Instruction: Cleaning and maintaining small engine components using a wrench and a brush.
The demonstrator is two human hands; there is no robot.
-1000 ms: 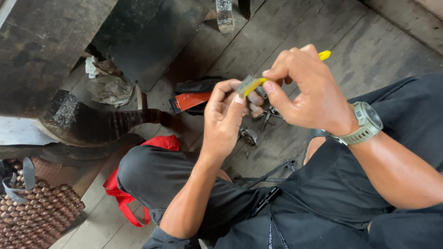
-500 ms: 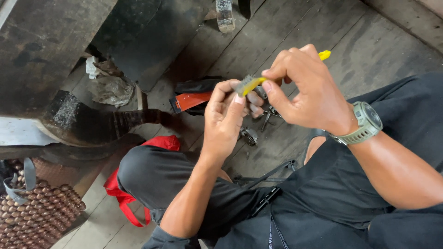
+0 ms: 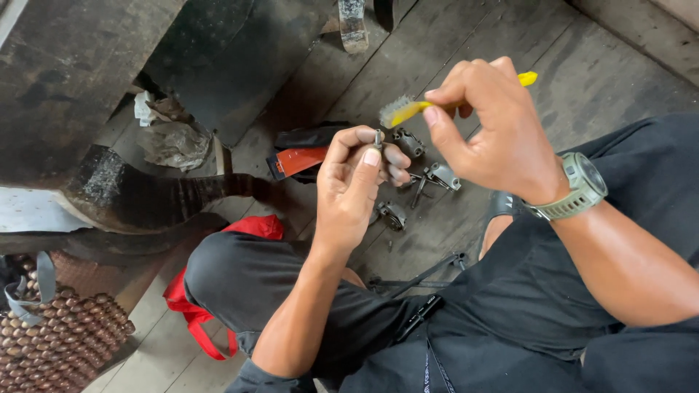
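Item: small metal part [image 3: 377, 138], a short bolt-like piece, pinched upright between thumb and fingertips of the left hand [image 3: 360, 185], raised above the wooden floor [image 3: 604, 80].

Item: yellow-handled brush [image 3: 408, 110], toothbrush type, worn bristles. Held in the right hand [image 3: 495, 131], fingers pressed together round the handle.

Change noted: half a second ago the bristles lay against the part between the two hands. Now the brush head stands just beside and above the part, apart from it, and the left thumb has come up along the piece. Judged: one scrubbing stroke is over, and the part is exposed for a look or for another pass.

Floor lot, near the hands: several grey metal brackets [image 3: 440, 175], loose, dirty, close together but not stacked.

Containers:
- Black pouch with orange flap [image 3: 302, 156], lying on the floor behind the left hand; contents not visible.
- Red bag [image 3: 191, 309], partly under the left knee; contents hidden.
- Crumpled clear plastic bag [image 3: 171, 142], against the dark timber; contents not discernible.

Other: olive wristwatch [image 3: 579, 185] on the right wrist; beaded mat [image 3: 62, 338] at lower left.
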